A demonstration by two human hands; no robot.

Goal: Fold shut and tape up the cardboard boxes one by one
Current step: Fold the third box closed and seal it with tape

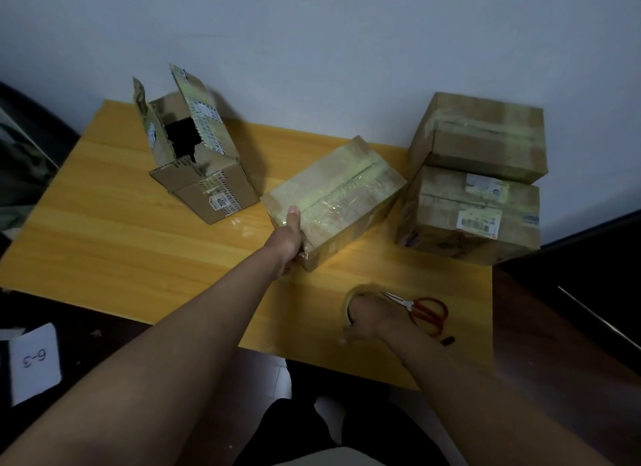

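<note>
Head view, near edge of tabletop [145, 243]: right hand [373, 321], fingers curled on tape roll [350, 301], beside red scissors [428, 313]. Mid-tabletop: left hand [289, 238] gripping taped box [341, 195] corner, thumb on top. Far-left corner: open box [199, 160], flaps up. Far-right corner: two sealed boxes [475, 181], stacked.

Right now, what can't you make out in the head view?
- Open box contents: interior in dark shadow.
- Right hand fingers: hidden inside tape roll.
- Scissors blade tips: behind that hand.
- Label text on lower stacked box: too small, blurred.
</note>
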